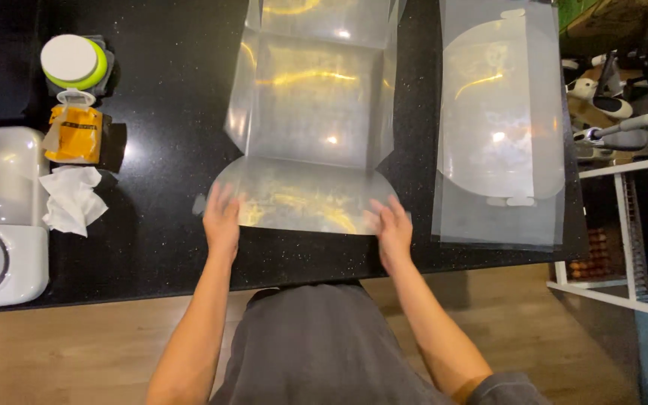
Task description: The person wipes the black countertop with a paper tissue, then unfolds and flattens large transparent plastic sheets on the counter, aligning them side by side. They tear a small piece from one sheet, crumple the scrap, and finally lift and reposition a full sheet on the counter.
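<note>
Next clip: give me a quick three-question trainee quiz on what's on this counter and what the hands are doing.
1. True or false: both hands rest on the near curved flap of the clear plastic sheet.
2. What lies on the black counter to the right of that sheet? A) a stack of clear plastic sheets B) a metal bowl C) a red towel
3. Name the soft white thing to the left, beside the white appliance.

Key
1. True: left hand and right hand press flat on the flap.
2. A, the stack.
3. A crumpled tissue.
</note>
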